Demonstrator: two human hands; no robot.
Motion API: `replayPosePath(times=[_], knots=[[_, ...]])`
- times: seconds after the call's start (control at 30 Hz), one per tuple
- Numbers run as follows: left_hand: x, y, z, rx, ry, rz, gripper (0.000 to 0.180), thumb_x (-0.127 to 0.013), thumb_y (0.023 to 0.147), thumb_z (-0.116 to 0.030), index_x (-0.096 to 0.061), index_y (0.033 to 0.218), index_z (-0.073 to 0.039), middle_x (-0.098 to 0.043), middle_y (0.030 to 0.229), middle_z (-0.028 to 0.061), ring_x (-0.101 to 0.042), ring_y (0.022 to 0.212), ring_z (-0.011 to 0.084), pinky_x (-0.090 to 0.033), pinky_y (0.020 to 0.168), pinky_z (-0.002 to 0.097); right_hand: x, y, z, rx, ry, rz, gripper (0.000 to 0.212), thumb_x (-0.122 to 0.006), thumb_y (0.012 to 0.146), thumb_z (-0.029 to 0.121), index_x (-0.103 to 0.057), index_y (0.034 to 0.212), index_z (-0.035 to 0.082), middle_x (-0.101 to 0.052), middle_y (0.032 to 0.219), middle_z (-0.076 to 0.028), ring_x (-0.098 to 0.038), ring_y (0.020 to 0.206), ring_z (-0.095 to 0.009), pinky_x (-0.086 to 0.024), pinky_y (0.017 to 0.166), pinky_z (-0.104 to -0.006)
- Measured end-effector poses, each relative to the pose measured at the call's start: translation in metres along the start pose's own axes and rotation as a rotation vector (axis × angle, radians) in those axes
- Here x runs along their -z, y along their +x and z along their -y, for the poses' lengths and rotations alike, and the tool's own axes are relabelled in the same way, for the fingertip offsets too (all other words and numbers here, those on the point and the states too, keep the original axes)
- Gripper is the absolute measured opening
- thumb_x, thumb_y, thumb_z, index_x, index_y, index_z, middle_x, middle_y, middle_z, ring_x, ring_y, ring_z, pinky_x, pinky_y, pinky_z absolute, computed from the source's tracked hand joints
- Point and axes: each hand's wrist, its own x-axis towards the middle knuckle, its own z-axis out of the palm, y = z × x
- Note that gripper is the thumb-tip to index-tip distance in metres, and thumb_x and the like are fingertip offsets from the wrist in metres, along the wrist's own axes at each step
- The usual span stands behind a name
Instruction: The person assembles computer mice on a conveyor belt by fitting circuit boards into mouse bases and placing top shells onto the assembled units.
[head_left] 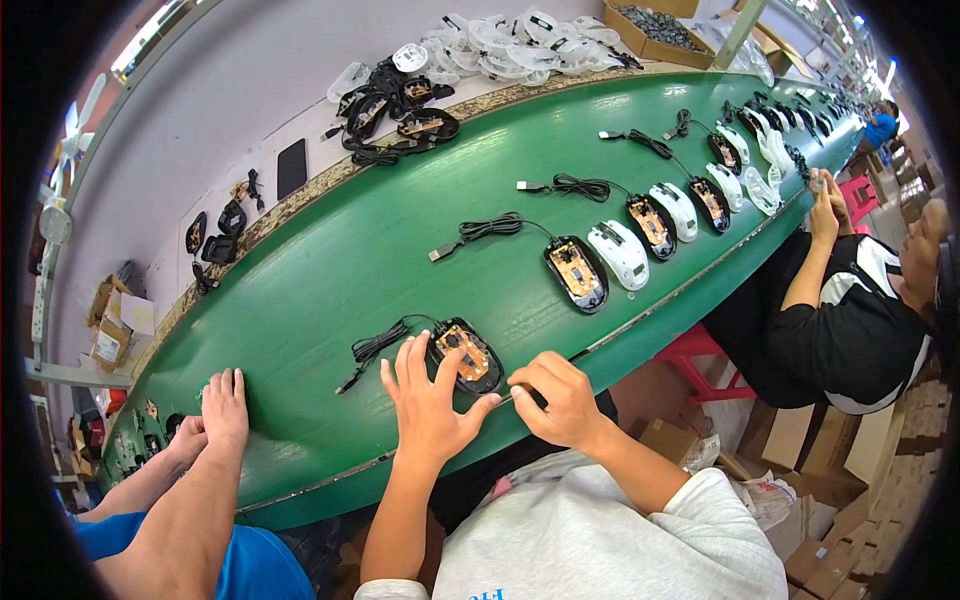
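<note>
An opened computer mouse (482,362), its black shell showing an orange-brown circuit board, lies on the green conveyor belt (330,300) in front of me. Its bundled black cable (378,343) trails off to the left. My left hand (428,405) is open, fingers spread over the left side of the mouse and thumb near its front edge. Beside the mouse's front right edge, my right hand (562,402) is closed in a pinch. A thin dark bit shows near its fingertips, too small to name.
More opened mice (577,272) and white mouse covers (620,255) line the belt to the right. Black shells (425,122) and a heap of clear covers (500,45) sit on the far ledge. A co-worker's hand (225,405) rests at left; another person (830,310) sits at right.
</note>
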Motion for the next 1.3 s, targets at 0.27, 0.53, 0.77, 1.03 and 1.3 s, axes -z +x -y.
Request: replayPosePath(times=[0.27, 0.53, 0.77, 1.03, 1.3], knots=[[-0.008, -0.003, -0.007, 0.002, -0.05, -0.02, 0.066, -0.079, 0.073, -0.039, -0.059, 0.131, -0.016, -0.041, 0.149, 0.0232, -0.041, 0.135, 0.0428, -0.023, 0.109, 0.0703, -0.012, 0.039, 0.001, 0.129, -0.32, -0.009, 0.042, -0.068, 0.073, 0.011, -0.067, 0.114, 0.003, -0.055, 0.126, -0.02, -0.056, 0.107, -0.035, -0.049, 0.09, -0.0398], [-0.014, -0.004, -0.002, -0.008, 0.022, -0.027, 0.065, -0.078, 0.069, -0.034, -0.061, 0.129, -0.016, -0.044, 0.148, 0.0198, -0.042, 0.135, 0.041, -0.024, 0.108, 0.0701, -0.03, 0.041, 0.008, 0.1, -0.376, 0.076, 0.048, -0.07, 0.074, 0.016, -0.064, 0.119, 0.002, -0.052, 0.134, -0.023, -0.052, 0.121, -0.041, -0.046, 0.101, -0.0455], [0.011, 0.007, 0.023, -0.045, 0.056, 0.02, 0.063, -0.078, 0.068, -0.036, -0.062, 0.126, -0.017, -0.045, 0.15, 0.0174, -0.039, 0.138, 0.0404, -0.022, 0.112, 0.0684, -0.021, 0.026, -0.001, 0.132, -0.221, 0.008, 0.047, -0.071, 0.076, 0.015, -0.064, 0.12, 0.001, -0.052, 0.134, -0.022, -0.052, 0.121, -0.041, -0.046, 0.103, -0.0458], [0.022, 0.008, 0.041, -0.045, 0.065, 0.074, 0.067, -0.08, 0.068, -0.038, -0.06, 0.128, -0.015, -0.041, 0.153, 0.0199, -0.035, 0.142, 0.0423, -0.018, 0.115, 0.0666, 0.003, 0.036, -0.017, 0.147, -0.162, -0.018, 0.043, -0.07, 0.077, 0.011, -0.065, 0.119, 0.002, -0.055, 0.131, -0.02, -0.054, 0.118, -0.039, -0.047, 0.102, -0.0451], [-0.014, 0.009, 0.052, -0.074, -0.055, -0.028, 0.07, -0.08, 0.07, -0.047, -0.059, 0.127, -0.012, -0.04, 0.149, 0.0266, -0.038, 0.137, 0.0471, -0.023, 0.113, 0.066, 0.043, 0.224, -0.156, 0.082, -0.44, -0.067, 0.036, -0.066, 0.081, 0.017, -0.068, 0.116, 0.007, -0.063, 0.115, -0.014, -0.058, 0.108, -0.032, -0.05, 0.094, -0.0399]])
